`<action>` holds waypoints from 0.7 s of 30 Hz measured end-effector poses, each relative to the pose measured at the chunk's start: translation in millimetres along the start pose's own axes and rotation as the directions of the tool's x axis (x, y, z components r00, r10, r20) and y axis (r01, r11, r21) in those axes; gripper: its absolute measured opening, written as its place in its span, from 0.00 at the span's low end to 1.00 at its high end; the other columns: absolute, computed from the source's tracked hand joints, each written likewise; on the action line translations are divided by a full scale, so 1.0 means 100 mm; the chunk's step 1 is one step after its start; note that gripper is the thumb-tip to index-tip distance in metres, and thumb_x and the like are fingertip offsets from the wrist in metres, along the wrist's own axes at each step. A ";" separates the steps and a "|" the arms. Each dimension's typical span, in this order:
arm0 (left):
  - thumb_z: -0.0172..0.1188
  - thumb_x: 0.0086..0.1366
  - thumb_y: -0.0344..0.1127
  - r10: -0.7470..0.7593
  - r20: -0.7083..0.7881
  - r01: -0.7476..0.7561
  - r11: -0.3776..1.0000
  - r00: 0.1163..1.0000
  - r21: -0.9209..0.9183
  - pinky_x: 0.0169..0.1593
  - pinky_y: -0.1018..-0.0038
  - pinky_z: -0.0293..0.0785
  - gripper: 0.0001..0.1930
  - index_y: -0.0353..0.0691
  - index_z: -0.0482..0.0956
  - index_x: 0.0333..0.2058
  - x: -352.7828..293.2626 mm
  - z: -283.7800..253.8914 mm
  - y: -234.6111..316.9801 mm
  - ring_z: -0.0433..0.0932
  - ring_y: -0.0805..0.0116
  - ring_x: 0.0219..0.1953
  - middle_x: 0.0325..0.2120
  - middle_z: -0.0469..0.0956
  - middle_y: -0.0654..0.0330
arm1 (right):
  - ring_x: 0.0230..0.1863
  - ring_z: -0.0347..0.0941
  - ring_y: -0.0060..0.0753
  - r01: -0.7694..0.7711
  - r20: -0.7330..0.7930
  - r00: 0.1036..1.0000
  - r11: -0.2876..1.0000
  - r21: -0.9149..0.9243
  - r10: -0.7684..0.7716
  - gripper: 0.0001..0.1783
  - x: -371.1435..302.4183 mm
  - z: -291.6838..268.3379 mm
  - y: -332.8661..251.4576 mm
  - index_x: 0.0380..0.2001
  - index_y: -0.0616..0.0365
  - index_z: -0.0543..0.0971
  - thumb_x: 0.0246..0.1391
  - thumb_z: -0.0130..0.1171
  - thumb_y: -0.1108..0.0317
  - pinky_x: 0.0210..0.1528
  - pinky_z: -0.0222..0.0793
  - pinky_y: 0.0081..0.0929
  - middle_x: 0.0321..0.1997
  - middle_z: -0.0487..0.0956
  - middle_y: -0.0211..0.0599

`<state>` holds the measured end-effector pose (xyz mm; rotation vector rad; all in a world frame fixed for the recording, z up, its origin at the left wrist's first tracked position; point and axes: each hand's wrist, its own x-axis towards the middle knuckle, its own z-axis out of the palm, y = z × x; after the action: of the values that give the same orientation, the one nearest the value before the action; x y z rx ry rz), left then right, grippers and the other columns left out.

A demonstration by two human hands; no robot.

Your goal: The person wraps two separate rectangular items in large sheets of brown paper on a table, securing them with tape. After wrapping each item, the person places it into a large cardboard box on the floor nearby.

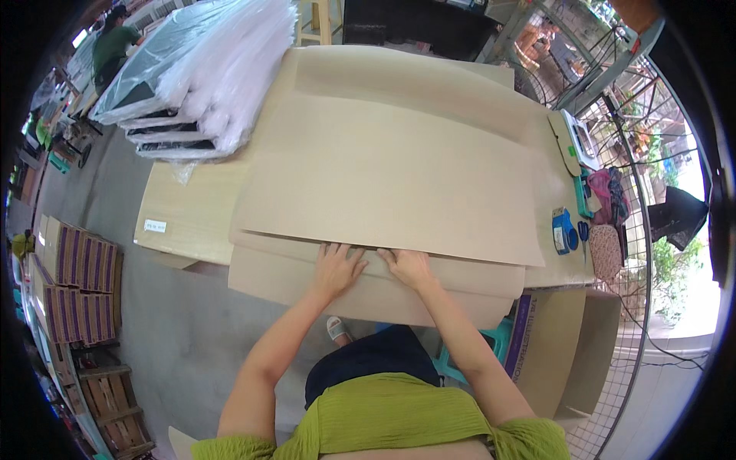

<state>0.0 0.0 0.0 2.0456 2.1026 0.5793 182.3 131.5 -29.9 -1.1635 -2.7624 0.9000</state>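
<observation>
Large sheets of brown kraft paper [383, 180] lie stacked on the table in front of me, their near edges hanging over its front. Along the lifted near edge of the top sheet, my left hand [337, 270] rests with fingers spread on the brown sheet below [460, 277]. A short gap to its right, my right hand [408, 267] lies on the same lower sheet, fingers stretched out and tips at the upper sheet's edge. Neither hand is closed around anything. The far part of the top sheet bends up in a soft curl.
Plastic-wrapped flat items [207, 84] are piled at the table's far left. Blue-handled scissors [584, 231], a blue tape dispenser [565, 231] and a patterned pouch [606, 253] sit at the right edge. An open carton [563, 353] and a teal stool [498, 341] stand below; stacked cartons [80, 291] are left.
</observation>
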 end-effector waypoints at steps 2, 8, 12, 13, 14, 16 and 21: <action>0.54 0.66 0.47 -0.055 0.066 0.057 0.998 0.996 -0.037 0.61 0.42 0.58 0.18 0.48 0.80 0.50 0.11 0.06 -0.07 0.68 0.48 0.56 0.51 0.71 0.49 | 0.78 0.35 0.50 0.031 -0.194 0.980 0.998 -0.058 -0.041 0.36 0.40 0.11 0.31 0.65 0.53 0.66 0.56 0.60 0.52 0.72 0.34 0.67 0.77 0.47 0.43; 0.56 0.61 0.46 0.018 -0.042 -0.013 0.993 0.999 0.117 0.63 0.41 0.58 0.20 0.52 0.78 0.51 0.11 0.04 0.02 0.68 0.50 0.59 0.57 0.71 0.54 | 0.78 0.33 0.50 -0.120 -0.347 0.938 0.952 -0.282 0.015 0.38 1.51 -1.21 1.32 0.68 0.43 0.62 0.56 0.58 0.49 0.70 0.33 0.72 0.78 0.43 0.40; 0.57 0.58 0.49 -0.040 0.064 0.029 0.986 0.997 0.165 0.64 0.41 0.55 0.23 0.58 0.77 0.54 0.19 0.19 0.01 0.67 0.54 0.60 0.60 0.69 0.61 | 0.78 0.31 0.51 -0.197 -0.507 0.856 0.844 -0.498 -0.100 0.39 3.04 -2.21 1.70 0.70 0.36 0.59 0.57 0.57 0.46 0.69 0.33 0.75 0.79 0.41 0.38; 0.57 0.58 0.50 -0.053 0.070 0.039 0.980 0.996 0.193 0.64 0.41 0.55 0.24 0.60 0.77 0.55 0.23 0.23 -0.04 0.66 0.55 0.61 0.61 0.68 0.61 | 0.78 0.31 0.51 -0.208 -0.538 0.829 0.811 -0.547 -0.150 0.39 3.42 -2.44 1.71 0.70 0.34 0.58 0.57 0.56 0.46 0.69 0.33 0.76 0.79 0.40 0.38; 0.56 0.58 0.50 -0.055 0.067 0.039 0.974 0.996 0.224 0.65 0.41 0.53 0.25 0.61 0.76 0.56 0.19 0.23 -0.03 0.65 0.55 0.62 0.61 0.68 0.62 | 0.78 0.31 0.51 -0.215 -0.554 0.810 0.783 -0.584 -0.191 0.39 3.77 -2.63 1.69 0.70 0.33 0.57 0.57 0.56 0.45 0.68 0.33 0.77 0.79 0.39 0.37; 0.55 0.59 0.52 -0.055 0.061 0.038 0.965 0.997 0.259 0.66 0.41 0.51 0.26 0.64 0.75 0.58 0.10 0.29 -0.03 0.62 0.56 0.64 0.62 0.67 0.63 | 0.78 0.29 0.52 -0.203 -0.556 0.811 0.803 -0.560 -0.183 0.41 4.26 -2.91 1.61 0.71 0.25 0.54 0.56 0.55 0.40 0.66 0.32 0.81 0.79 0.37 0.35; 0.54 0.59 0.51 0.041 0.044 -0.051 0.964 0.998 0.260 0.67 0.40 0.49 0.25 0.58 0.76 0.57 0.26 0.34 -0.15 0.60 0.50 0.65 0.63 0.66 0.57 | 0.78 0.30 0.59 -0.197 -0.224 0.966 0.928 -0.316 0.129 0.50 5.04 -2.81 2.52 0.72 0.21 0.50 0.49 0.52 0.25 0.64 0.28 0.85 0.80 0.36 0.28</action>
<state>-2.6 31.0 -32.4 2.2258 2.2169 0.2768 45.0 745.6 -27.0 -1.4593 -2.7509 0.2940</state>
